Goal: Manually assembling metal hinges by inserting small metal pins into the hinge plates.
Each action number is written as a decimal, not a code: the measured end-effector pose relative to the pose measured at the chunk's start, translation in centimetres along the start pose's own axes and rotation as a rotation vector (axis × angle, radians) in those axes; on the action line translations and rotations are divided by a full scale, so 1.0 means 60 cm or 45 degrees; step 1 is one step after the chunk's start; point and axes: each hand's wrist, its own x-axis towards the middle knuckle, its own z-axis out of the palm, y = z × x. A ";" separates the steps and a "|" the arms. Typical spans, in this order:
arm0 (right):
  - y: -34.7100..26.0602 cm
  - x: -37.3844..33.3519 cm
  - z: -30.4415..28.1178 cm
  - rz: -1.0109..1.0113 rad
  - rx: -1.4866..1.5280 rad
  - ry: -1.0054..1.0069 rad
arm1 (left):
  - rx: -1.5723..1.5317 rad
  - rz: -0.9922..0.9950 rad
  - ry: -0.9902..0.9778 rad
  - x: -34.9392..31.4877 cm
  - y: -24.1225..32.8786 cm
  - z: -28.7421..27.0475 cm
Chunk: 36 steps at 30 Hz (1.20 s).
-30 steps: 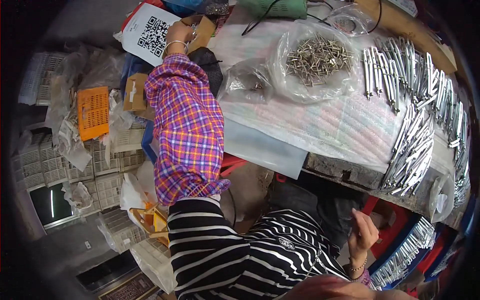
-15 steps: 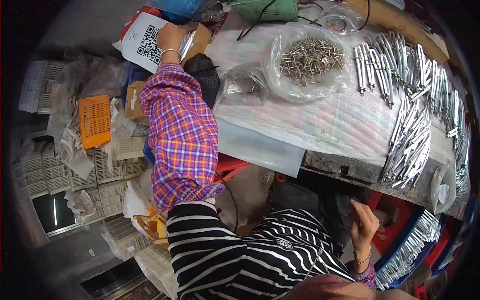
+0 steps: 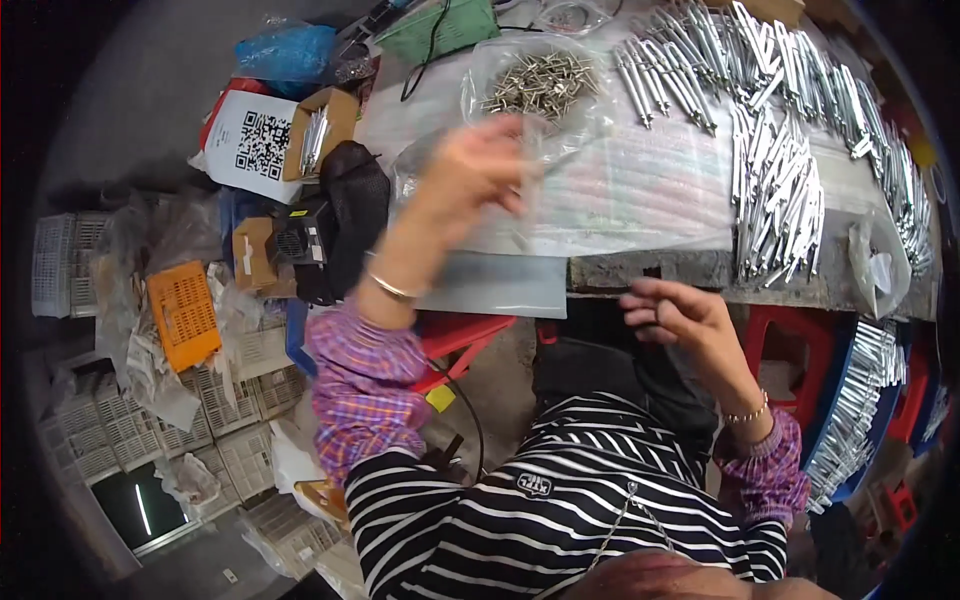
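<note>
We see the left hand (image 3: 465,178) held over the table (image 3: 640,210), its forearm slanting up and to the right from a bunched plaid sleeve (image 3: 365,370), a bracelet (image 3: 391,288) round the wrist. The hand is blurred: its thumb seems to stand apart from the fingers, but we cannot tell whether they grip anything. It is nearest to the clear plastic bag (image 3: 476,98) of metal pins (image 3: 545,84), which sits open on the table just beyond the fingertips.

We see the right hand (image 3: 698,322) raised in front of the table's near edge, forearm rising from the lower right and wrist ringed by a beaded bracelet (image 3: 750,410). Its fingers point left, slightly bent and spread apart, with nothing visible between them. Beyond it, to the right, silver metal strips (image 3: 778,195) lie heaped on the table. Left of the left hand, we find a black mesh bag (image 3: 357,190) and an open carton (image 3: 342,118) holding silver pieces (image 3: 314,140).
</note>
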 end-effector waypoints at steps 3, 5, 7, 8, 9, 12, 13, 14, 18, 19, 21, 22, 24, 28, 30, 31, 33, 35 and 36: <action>0.001 0.012 0.017 0.036 0.060 -0.044 | -0.099 -0.140 -0.369 -0.017 -0.074 0.097; 0.003 0.012 0.028 0.023 0.067 -0.049 | -0.085 -0.035 -0.392 -0.031 -0.099 0.139; 0.014 0.007 0.013 0.043 0.048 -0.020 | 0.028 0.107 -0.328 -0.030 -0.122 0.155; 0.021 0.004 0.002 0.054 0.029 0.016 | 0.063 0.174 -0.329 -0.028 -0.127 0.158; 0.027 0.005 -0.005 0.032 0.025 0.005 | 0.063 0.169 -0.327 -0.030 -0.128 0.155; 0.025 -0.009 -0.005 0.020 -0.009 -0.015 | 0.269 0.234 -0.216 -0.038 -0.135 0.121; 0.024 -0.015 -0.006 0.058 0.043 0.011 | 0.492 0.415 -0.109 -0.036 -0.131 0.089; 0.025 -0.019 -0.011 0.057 0.052 0.026 | 0.802 0.562 0.170 -0.033 -0.116 0.054; 0.028 -0.033 -0.028 0.085 0.024 0.095 | 1.664 0.513 0.780 -0.003 -0.090 -0.098; 0.029 -0.035 -0.031 0.096 -0.037 0.110 | 1.659 0.513 0.753 -0.001 -0.098 -0.121; 0.035 -0.041 -0.035 0.113 -0.097 0.135 | 1.881 0.602 0.650 0.005 -0.124 -0.146; 0.042 -0.040 -0.035 0.095 -0.087 0.156 | 1.929 0.564 0.694 -0.001 -0.124 -0.144; 0.041 -0.046 -0.045 0.037 -0.209 0.136 | 1.979 0.558 0.613 0.000 -0.121 -0.144; 0.057 -0.052 -0.057 0.049 -0.136 0.162 | 2.051 0.584 0.532 0.011 -0.113 -0.141; 0.058 -0.055 -0.058 0.001 -0.136 0.115 | 2.142 0.629 0.463 0.012 -0.111 -0.142; 0.057 -0.056 -0.058 0.000 -0.133 0.118 | 2.142 0.630 0.458 0.012 -0.109 -0.145; 0.053 -0.059 -0.056 0.007 -0.069 0.118 | 2.043 0.684 0.402 0.009 -0.106 -0.151; 0.052 -0.061 -0.057 0.015 -0.078 0.142 | 1.867 0.605 0.455 0.005 -0.102 -0.144; 0.051 -0.062 -0.058 0.023 -0.093 0.160 | 1.688 0.525 0.513 0.002 -0.102 -0.142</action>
